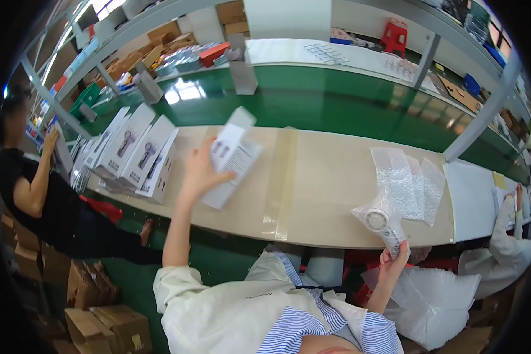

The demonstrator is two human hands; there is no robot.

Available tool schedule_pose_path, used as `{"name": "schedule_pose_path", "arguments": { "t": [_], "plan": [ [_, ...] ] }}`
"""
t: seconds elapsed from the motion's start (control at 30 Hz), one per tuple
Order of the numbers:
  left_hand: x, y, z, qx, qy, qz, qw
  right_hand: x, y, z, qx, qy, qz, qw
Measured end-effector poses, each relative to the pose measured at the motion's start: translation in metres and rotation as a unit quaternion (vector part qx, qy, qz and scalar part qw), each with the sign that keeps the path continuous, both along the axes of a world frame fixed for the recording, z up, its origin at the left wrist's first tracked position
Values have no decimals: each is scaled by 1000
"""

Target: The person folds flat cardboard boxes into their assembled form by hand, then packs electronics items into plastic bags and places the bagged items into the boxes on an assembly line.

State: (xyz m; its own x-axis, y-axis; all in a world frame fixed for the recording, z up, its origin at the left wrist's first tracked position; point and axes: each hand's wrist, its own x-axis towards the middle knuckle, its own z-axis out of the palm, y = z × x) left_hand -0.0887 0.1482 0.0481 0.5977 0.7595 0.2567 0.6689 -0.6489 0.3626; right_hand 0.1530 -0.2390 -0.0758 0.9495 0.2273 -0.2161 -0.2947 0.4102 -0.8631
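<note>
My left hand (199, 172) grips a white carton (237, 168) over the left part of the table, with the thumb on its near face. A flap stands up at the carton's far end. Near the table's front edge on the right, my right hand (392, 261) is closed round the handle end of a white, round-headed handheld device (377, 220) in clear bubble wrap. Its exact kind is hard to tell through the wrap. Just beyond it lie several flat bubble-wrap bags (410, 183), overlapping each other. Several printed white cartons (137, 147) lean together at the table's left end.
The beige table (318, 177) has tape across its middle. Grey rack posts (484, 112) rise behind it. A co-worker (47, 189) stands at the left; another person's sleeve (495, 253) shows at the right. Plastic sacking (428, 301) hangs below the front edge; brown boxes (109, 330) stand lower left.
</note>
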Motion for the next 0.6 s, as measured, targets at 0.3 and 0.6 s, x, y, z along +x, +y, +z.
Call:
{"name": "schedule_pose_path", "arguments": {
  "t": [0.3,0.6],
  "plan": [
    [89,-148,-42,-47,-201,-237,949,10,43,130,99,-193,84,973],
    [106,-127,-11,-20,-205,-366,907,25,46,208,-223,-380,203,875]
  ]
}}
